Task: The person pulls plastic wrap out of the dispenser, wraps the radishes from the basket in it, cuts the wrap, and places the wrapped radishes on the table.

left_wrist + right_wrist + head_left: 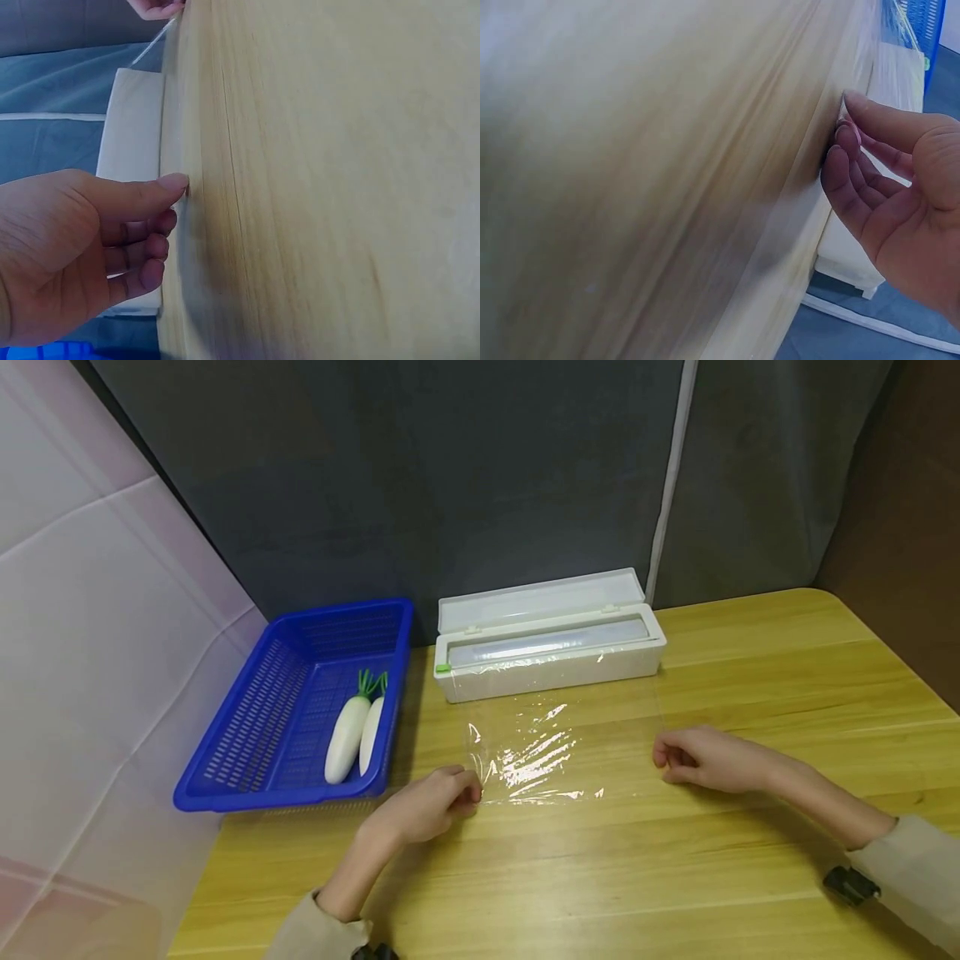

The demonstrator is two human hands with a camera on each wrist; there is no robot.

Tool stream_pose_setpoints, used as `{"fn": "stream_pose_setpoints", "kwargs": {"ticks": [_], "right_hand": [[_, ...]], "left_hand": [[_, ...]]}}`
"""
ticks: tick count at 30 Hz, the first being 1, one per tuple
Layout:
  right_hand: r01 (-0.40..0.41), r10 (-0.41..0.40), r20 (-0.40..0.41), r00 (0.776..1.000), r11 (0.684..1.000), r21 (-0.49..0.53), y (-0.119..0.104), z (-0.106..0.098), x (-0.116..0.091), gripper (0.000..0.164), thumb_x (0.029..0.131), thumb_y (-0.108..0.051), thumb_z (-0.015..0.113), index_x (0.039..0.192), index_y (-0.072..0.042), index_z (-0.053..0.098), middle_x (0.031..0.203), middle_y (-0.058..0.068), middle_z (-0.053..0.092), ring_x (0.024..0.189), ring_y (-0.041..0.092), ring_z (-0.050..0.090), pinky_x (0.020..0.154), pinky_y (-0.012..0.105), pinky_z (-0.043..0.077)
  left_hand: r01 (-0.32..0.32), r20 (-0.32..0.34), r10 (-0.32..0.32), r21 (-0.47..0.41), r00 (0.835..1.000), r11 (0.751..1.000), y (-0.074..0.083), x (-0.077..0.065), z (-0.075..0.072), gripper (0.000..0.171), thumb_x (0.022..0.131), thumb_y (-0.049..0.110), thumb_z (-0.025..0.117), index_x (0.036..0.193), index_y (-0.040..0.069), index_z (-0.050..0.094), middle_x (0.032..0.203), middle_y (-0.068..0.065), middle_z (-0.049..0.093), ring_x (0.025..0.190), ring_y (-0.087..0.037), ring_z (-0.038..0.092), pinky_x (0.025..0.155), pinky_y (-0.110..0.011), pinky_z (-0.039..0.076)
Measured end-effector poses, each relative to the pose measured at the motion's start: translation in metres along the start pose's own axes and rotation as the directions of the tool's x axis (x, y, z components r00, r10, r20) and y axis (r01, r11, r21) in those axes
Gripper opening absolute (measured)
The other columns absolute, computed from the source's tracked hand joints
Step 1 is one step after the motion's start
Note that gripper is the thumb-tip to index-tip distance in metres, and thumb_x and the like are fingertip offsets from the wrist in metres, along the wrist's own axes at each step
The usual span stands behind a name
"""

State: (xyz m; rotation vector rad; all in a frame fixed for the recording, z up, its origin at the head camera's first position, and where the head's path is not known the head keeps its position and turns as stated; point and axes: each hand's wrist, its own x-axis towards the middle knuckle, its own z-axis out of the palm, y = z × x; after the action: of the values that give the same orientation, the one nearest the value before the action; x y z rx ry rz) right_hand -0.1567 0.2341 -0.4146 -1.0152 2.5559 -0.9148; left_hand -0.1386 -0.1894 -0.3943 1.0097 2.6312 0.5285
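Note:
A sheet of clear cling film (pixel 536 760) stretches forward over the table from a white dispenser box (pixel 555 672) with its lid (pixel 540 597) up. Inside the box lies the film roll (pixel 551 642). My left hand (pixel 429 803) pinches the film's near left corner between thumb and fingers; the left wrist view shows that hand (pixel 97 247) with its other fingers curled. On the opposite side, my right hand (pixel 712 760) pinches the near right corner. In the right wrist view the right hand's (pixel 900 180) thumb and fingertips meet at the film's edge, which barely shows.
A blue plastic basket (pixel 292 797) stands left of the box, with two white radishes (pixel 347 739) with green stalks inside. Everything stands on a wooden table (pixel 600 885). A dark curtain (pixel 450 485) hangs behind it, and a pale sheet (pixel 97 635) hangs at the left.

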Motion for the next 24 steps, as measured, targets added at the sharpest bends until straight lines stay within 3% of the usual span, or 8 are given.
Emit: {"fn": "stream_pose_setpoints", "kwargs": {"ticks": [7,13,24], "right_hand": [[-0.003,0.003,-0.004,1.000,1.000,0.001,0.0033,-0.0008,0.0003,0.014,0.093,-0.013,0.074,0.096,-0.014,0.060,0.075,-0.013,0.049,0.069,0.001,0.046,0.061,0.024,0.042],[-0.008,0.008,0.011,1.000,1.000,0.011,0.0041,-0.0026,0.0005,0.014,0.094,-0.014,0.073,0.096,-0.015,0.059,0.076,-0.012,0.049,0.069,0.001,0.047,0.061,0.024,0.042],[-0.010,0.010,0.022,1.000,1.000,0.021,0.0027,-0.0031,0.0012,0.014,0.094,-0.015,0.073,0.096,-0.015,0.059,0.076,-0.012,0.048,0.069,0.001,0.046,0.061,0.024,0.041]], "left_hand": [[0.017,-0.004,-0.017,-0.025,1.000,1.000,-0.0010,0.0000,-0.0009,0.006,0.100,0.012,0.064,0.094,0.011,0.063,0.086,0.005,0.057,0.077,-0.009,0.053,0.070,-0.029,0.049],[0.017,-0.023,-0.017,-0.003,1.000,1.000,-0.0027,-0.0015,-0.0022,0.007,0.101,0.013,0.062,0.096,0.011,0.066,0.088,0.006,0.061,0.082,-0.009,0.058,0.075,-0.032,0.053],[0.036,-0.039,-0.036,-0.001,0.999,0.999,-0.0043,-0.0038,-0.0029,0.009,0.098,0.010,0.066,0.089,0.011,0.064,0.081,0.007,0.056,0.073,-0.007,0.051,0.067,-0.028,0.048]]}}
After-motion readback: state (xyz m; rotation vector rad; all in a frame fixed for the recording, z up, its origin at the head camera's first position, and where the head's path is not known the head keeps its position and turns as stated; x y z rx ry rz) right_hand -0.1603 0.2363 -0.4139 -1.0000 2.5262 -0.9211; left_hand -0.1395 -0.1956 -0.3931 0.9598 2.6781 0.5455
